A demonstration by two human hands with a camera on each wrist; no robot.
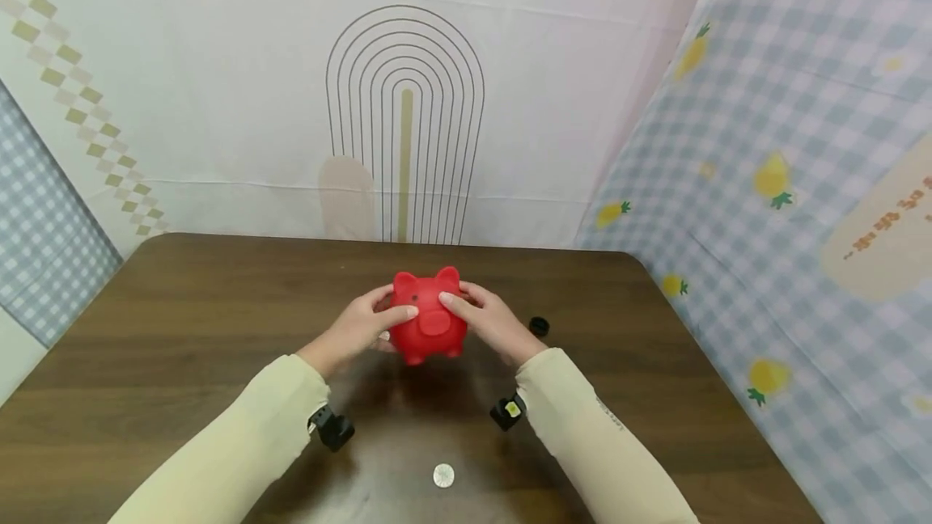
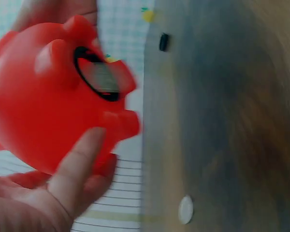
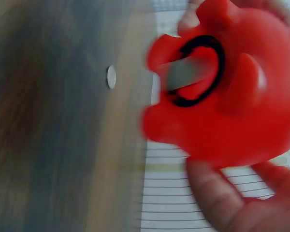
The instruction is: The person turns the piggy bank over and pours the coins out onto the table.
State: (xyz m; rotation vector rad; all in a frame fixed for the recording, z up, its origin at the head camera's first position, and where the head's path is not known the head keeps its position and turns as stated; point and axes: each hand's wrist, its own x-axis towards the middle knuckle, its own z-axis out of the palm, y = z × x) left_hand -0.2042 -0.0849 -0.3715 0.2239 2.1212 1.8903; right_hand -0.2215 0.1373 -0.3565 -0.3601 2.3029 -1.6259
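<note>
A red piggy bank (image 1: 429, 322) is held between both hands over the table, its snout towards me. My left hand (image 1: 364, 322) grips its left side with the thumb on the front, and my right hand (image 1: 497, 322) grips the other side the same way. Underneath, the left wrist view shows a round opening with a black rim (image 2: 82, 72). A blurred silvery-grey disc (image 3: 181, 73) overlaps that opening. One silver coin (image 1: 443, 475) lies on the table nearer to me. Another coin (image 1: 384, 335) shows beside the left fingers, and a pale coin (image 2: 185, 210) appears in the left wrist view.
On the dark wooden table (image 1: 218, 297), a small round black cap (image 1: 539, 327) lies right of the right hand. A patterned white cloth (image 1: 240, 103) hangs behind the table's far edge, and a blue checked cloth (image 1: 728, 184) along its right side.
</note>
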